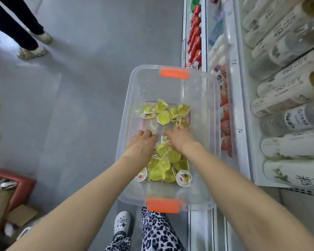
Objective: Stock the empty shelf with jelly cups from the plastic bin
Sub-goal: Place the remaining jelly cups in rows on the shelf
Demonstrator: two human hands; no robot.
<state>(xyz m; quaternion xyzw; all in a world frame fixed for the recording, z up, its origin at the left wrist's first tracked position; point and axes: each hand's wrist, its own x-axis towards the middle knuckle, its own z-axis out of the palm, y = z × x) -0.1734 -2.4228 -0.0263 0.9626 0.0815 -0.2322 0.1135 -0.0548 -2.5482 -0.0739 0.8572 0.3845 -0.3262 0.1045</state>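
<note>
The left hand (143, 140) reached down into the clear plastic bin (127, 113), fingers curled. Its grip could not be told. Yellow jelly cups (163, 117) lay loose on the bin's bottom. The right hand (179, 136) lay over them, its grip equally unclear.

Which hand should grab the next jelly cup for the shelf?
Probably the right hand. It lies among the jelly cups in the bin, and the shelves stand on its side. The left hand reaches over a barer patch, farther from the shelves.
</note>
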